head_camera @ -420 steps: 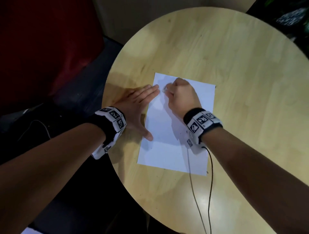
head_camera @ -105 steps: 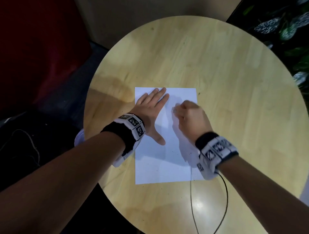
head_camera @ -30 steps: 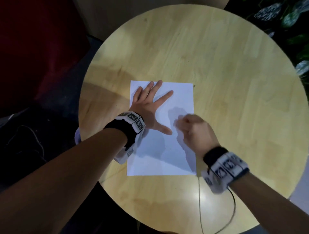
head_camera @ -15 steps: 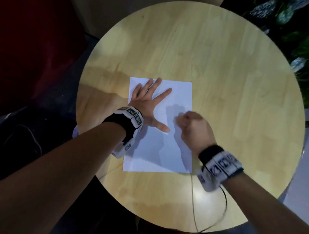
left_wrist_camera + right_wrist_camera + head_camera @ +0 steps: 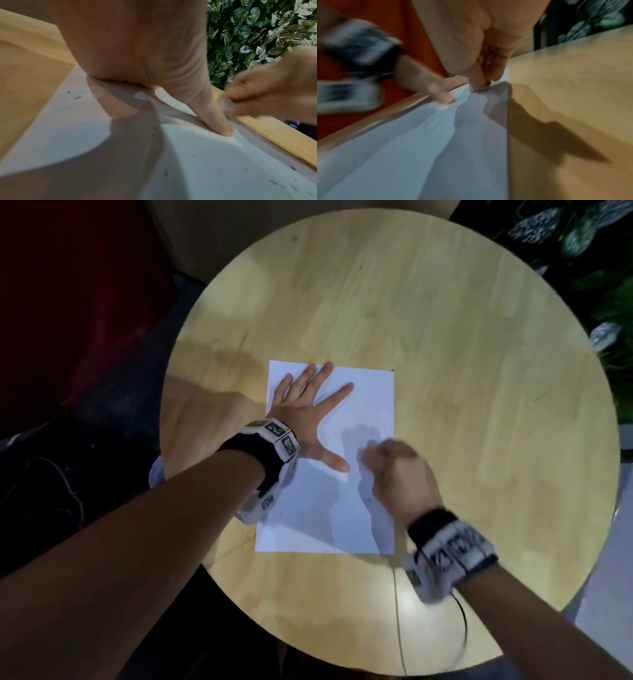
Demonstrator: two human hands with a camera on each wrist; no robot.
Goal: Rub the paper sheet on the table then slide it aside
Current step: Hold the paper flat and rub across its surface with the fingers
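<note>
Since earlier, right hand (image 5: pixel 399 474) slid toward 6 o'clock, fingers pinched on something small and blurred. Left hand (image 5: pixel 305 409), fingers spread, pins white paper sheet (image 5: pixel 368 402) on round wooden tabletop (image 5: pixel 479 371); hard rubbing could crumple it.

A white paper sheet (image 5: pixel 363 412) (faintly speckled) lies flat on the round wooden table (image 5: pixel 479 405).

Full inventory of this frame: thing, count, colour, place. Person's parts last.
table: 1, light wood, round, centre.
paper sheet: 1, white, flat on table, toward the near-left side.
cable: 1, thin, dark, across table's near edge.
plants: green-white leaves, far right.
wristbands: 2, black with white markers, one per wrist.
left hand: fingers spread, pressing flat on sheet.
right hand: fingers curled, tips pinched on something small and blurred, on sheet's right part.
</note>
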